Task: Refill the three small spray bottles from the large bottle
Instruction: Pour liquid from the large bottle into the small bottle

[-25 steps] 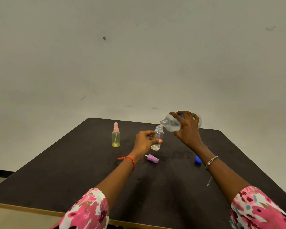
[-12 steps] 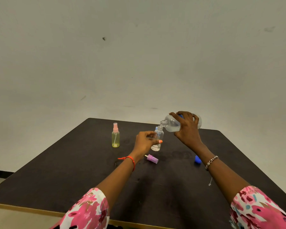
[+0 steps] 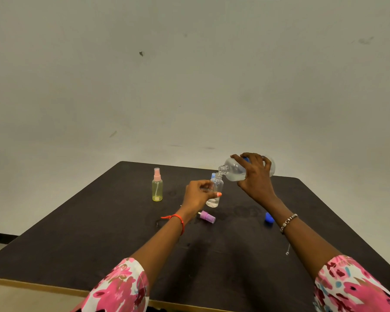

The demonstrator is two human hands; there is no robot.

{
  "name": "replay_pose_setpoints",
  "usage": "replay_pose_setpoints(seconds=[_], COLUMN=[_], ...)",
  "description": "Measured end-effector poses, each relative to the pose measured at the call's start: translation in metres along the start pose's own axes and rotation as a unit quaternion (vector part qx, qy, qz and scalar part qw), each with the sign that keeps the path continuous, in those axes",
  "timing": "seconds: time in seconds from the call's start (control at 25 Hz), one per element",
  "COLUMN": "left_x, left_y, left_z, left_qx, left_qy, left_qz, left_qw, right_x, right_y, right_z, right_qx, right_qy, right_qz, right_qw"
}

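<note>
Purple sprayer cap and blue cap loose beside both bottle-gripping hands.

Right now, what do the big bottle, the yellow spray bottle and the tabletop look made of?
Large bottle: clear glossy plastic, probably; liquid and threaded neck show through. Yellow spray bottle: translucent tinted plastic, dip tube visible inside, matte pink sprayer on top. Table: dark matte board, likely laminate over wood; a pale edge shows at the near side.
</note>
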State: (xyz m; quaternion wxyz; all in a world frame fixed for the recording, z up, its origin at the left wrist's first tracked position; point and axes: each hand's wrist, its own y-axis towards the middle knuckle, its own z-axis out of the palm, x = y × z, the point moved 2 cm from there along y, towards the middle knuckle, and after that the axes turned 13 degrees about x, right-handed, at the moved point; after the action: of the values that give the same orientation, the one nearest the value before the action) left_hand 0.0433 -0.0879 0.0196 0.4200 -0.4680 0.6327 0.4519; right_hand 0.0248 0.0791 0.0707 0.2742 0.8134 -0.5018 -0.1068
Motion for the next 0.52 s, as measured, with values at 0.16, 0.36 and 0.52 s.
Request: replay_pose_setpoints(seconds=[0.16, 0.36, 0.52], left_x=[0.0006, 0.0019, 0.0021], left_y=[-0.0005, -0.0005, -0.0013], left_z=[-0.0003, 0.0008, 0.0011], left_qx=[-0.002, -0.001, 0.000], left_qy=[0.002, 0.004, 0.003], left_qz=[0.000, -0.002, -0.003], left_qw=[1.000, 1.000, 1.000], right_x=[0.0008, 0.0008, 0.0010], right_y=[-0.0004, -0.0014, -0.0021], right_z=[0.0001, -0.0002, -0.0010], right_qx=[0.001, 0.001, 0.004], right_qy=[-0.002, -0.003, -0.006], right_qz=[-0.001, -0.003, -0.002], right_qw=[1.000, 1.000, 1.000])
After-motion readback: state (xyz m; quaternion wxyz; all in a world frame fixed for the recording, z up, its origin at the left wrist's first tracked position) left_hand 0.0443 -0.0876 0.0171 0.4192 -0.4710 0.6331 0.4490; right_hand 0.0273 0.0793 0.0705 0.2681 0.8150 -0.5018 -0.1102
